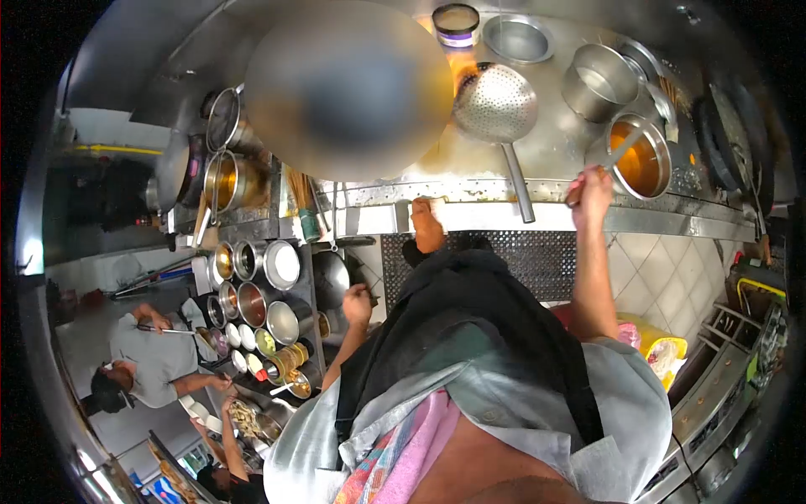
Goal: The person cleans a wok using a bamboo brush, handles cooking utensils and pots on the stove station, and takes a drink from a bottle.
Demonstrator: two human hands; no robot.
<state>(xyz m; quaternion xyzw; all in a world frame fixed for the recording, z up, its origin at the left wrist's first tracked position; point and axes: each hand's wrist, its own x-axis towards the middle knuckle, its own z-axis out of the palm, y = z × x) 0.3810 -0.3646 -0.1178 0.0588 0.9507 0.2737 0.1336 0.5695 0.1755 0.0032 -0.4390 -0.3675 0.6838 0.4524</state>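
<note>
My right hand is wrapped around the wooden handle of a long metal utensil. Its shaft slants over a metal pot of orange-brown liquid; the working end is not clear. To the left of that hand, a perforated strainer lies on the stove, its handle pointing toward me. My left hand is curled closed at my left side, close to a dark wok; anything inside its fingers is hidden. A blurred oval covers part of the stove ahead.
Left of me, several metal bowls and pots stand on a side counter. A grey pot, a shallow metal bowl and a lidded tub are on the stove. Other people work at the far left. A yellow bag sits at right.
</note>
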